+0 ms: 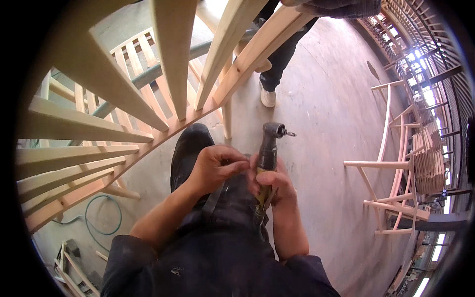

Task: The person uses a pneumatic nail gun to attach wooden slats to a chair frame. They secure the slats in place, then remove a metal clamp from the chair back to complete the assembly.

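Note:
My right hand (279,184) is wrapped round an angle drill (268,154) with a dark head and a yellowish body. The drill stands upright in front of me, its short bit pointing right. My left hand (217,166) is beside it, thumb and fingers pinched together close to the fingers of my right hand. Whether something small is in that pinch, I cannot make out. To the left, a pale wooden bench (148,136) with several fanned slats rises beside my leg; neither hand touches it.
Another person's dark-trousered leg and light shoe (267,97) stand ahead, with a gloved hand (341,7) at the top edge by the bench. A green hose (120,218) loops on the floor at left. Unfinished wooden frames (378,163) stand at right, near stacked slats (428,158).

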Available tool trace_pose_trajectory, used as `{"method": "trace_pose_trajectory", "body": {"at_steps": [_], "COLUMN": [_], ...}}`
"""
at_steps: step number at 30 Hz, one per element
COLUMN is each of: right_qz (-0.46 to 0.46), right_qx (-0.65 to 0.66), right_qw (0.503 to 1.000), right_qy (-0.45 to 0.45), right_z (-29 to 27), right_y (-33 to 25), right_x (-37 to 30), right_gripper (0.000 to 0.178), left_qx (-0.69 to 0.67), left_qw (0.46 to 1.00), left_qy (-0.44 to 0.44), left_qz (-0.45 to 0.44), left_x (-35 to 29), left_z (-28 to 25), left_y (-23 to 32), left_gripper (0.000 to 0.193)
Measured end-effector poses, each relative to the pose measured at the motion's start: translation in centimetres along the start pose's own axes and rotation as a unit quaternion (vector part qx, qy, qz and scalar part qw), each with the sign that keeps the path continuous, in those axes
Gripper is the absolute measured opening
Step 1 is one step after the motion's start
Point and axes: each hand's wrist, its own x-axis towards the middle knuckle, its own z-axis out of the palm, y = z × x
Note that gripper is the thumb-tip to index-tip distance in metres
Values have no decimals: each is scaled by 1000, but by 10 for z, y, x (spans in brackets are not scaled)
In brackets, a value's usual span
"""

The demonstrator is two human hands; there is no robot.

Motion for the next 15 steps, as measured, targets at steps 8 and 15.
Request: {"method": "trace_pose_trajectory", "body": {"at_steps": [8,15], "right_qz": [40,58], "right_qx": [-6,-72], "right_qw": [999,995], "right_qy": [-30,33], "right_z": [1,0], "right_y": [10,18], "right_x": [5,13], "right_gripper": [34,47], "left_qx": [44,99], "left_qw": [999,995], "left_qy": [-7,2], "left_qz": [13,-6], "left_x": [-9,-6], "left_z": [-15,-21], "left_y": [3,-5], "left_gripper": [13,14]}}
